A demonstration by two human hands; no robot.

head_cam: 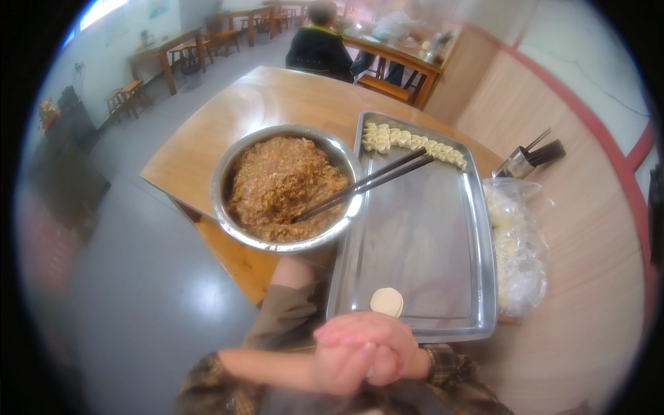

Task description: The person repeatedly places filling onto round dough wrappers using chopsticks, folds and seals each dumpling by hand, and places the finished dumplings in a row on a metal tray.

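Note:
My left hand [343, 365] and my right hand [386, 337] are clasped together at the near end of a metal tray [482, 249]. A small bit of pale dough [369, 372] shows between the fingers; the rest is hidden. Just beyond the hands, round dough wrappers [386, 302] lie stacked on the tray. Folded dumplings [402, 139] line the tray's far end. To the left, a steel bowl [244, 243] holds minced filling [280, 176], with dark chopsticks [371, 181] stuck in it and reaching over the tray.
Right of the tray lie clear plastic bags [519, 254] with pale contents and a metal cup [516, 163] of chopsticks. The wooden table [192, 150] stands beside a wood-panelled wall. A bench [233, 259] shows below left. People sit at another table [394, 49] beyond.

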